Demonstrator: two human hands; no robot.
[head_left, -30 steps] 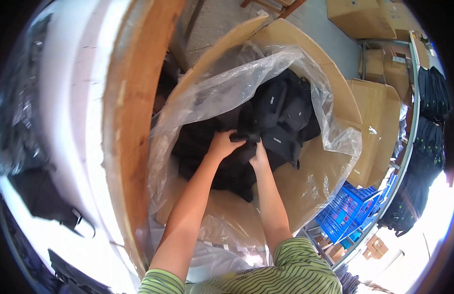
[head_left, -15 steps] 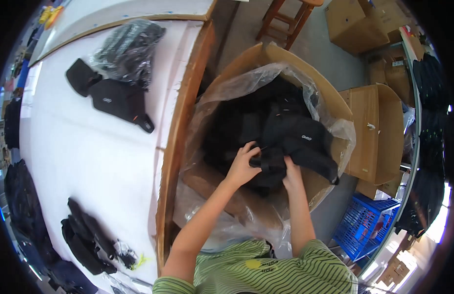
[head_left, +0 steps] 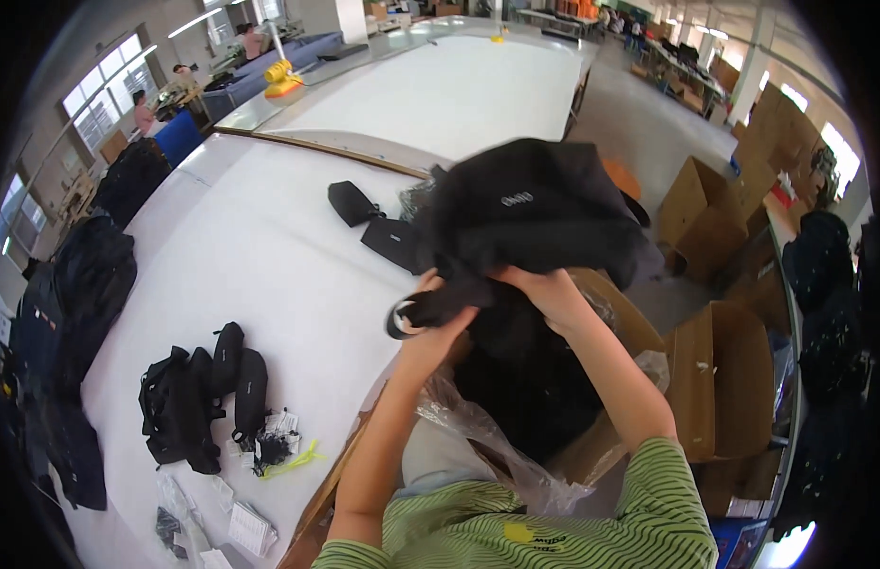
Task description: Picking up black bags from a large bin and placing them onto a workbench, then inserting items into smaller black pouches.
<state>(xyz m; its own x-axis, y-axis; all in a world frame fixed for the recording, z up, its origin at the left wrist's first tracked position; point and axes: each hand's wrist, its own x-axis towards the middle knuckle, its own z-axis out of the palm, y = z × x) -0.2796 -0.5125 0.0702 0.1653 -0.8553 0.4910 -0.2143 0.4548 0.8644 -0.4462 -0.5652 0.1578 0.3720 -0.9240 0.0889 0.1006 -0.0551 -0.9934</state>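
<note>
Close to our body stands an open brown cardboard carton (head_left: 639, 327) with clear plastic film (head_left: 487, 438). Our left hand (head_left: 438, 334) and our right hand (head_left: 549, 296) both grasp the lower part of a soft black fabric bag (head_left: 530, 209), raised before us. Farther, small black fabric pouches (head_left: 392, 242) lie on the wide white table (head_left: 250, 237).

Table (head_left: 259, 256) left, tags (head_left: 278, 441) on it — bag (head_left: 544, 209) in both hands (head_left: 544, 292); carton (head_left: 639, 327) right of table — second carton (head_left: 691, 389) farther right.
</note>
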